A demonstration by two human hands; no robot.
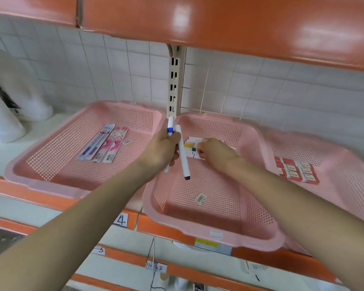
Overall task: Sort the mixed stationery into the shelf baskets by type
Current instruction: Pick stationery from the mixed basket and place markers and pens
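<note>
Two white markers (182, 152) stand in the left hand (162, 150), over the gap between the left basket (40, 181) and the middle basket (214, 234). Its fingers are curled round both. One marker has a blue band and points up; the other slants down to a dark tip above the middle basket's floor.

Just beside them a row (190, 144) of white markers with yellow and green bands lies at the back of the middle basket. The right hand (214, 152) rests on the row with fingers bent onto it; whether it pinches one I cannot tell. A barcode sticker (200, 198) lies nearer the front.

The left basket holds packed pens (105, 145). The right basket (345, 164) holds red and white boxes (294, 171). All three sit on a shelf (166, 229) with an orange edge, against a tiled wall (261, 91)
</note>
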